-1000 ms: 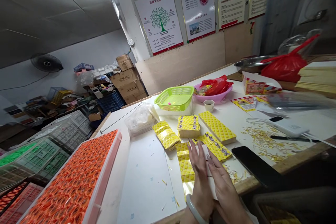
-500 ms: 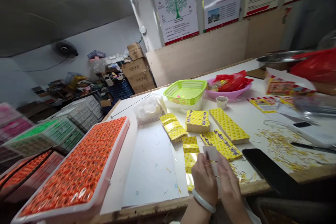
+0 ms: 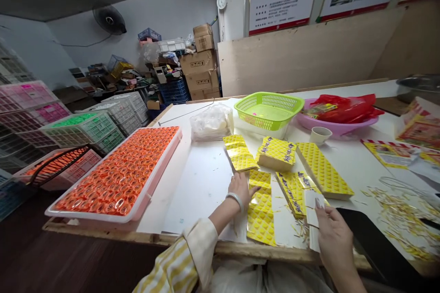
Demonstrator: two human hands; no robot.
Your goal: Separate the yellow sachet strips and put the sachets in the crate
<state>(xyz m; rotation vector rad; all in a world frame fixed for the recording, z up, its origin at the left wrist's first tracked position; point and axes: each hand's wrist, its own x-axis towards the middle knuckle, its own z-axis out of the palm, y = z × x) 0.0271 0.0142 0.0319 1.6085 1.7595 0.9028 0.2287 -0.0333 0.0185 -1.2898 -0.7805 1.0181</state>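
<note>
My left hand point(image 3: 240, 191), with a white bracelet at the wrist, rests low over the table with its fingers stretched out and the thumb apart. Its thumb reaches the edge of a long strip of yellow patterned cards point(image 3: 261, 219), and the fingertips are near the lower end of a fanned yellow card row point(image 3: 239, 152). In my right hand point(image 3: 333, 233) are small white cards point(image 3: 312, 210), pinched between thumb and fingers. Just behind them lie more yellow cards with dark lettering point(image 3: 292, 187). A thick block of yellow lettered cards point(image 3: 277, 152) and a long yellow stack point(image 3: 323, 169) lie farther back.
A white-rimmed tray of orange-wrapped pieces point(image 3: 120, 169) stands left. Behind are a clear plastic bag point(image 3: 211, 121), green basket point(image 3: 270, 107), purple basin point(image 3: 335, 123) and paper cup point(image 3: 320, 135). A black phone point(image 3: 374, 242) and yellow paper scraps point(image 3: 395, 215) lie right.
My hands, together around the white cards before, have come apart. The left has moved left and forward to the yellow cards; the right keeps the white cards. The view has turned left.
</note>
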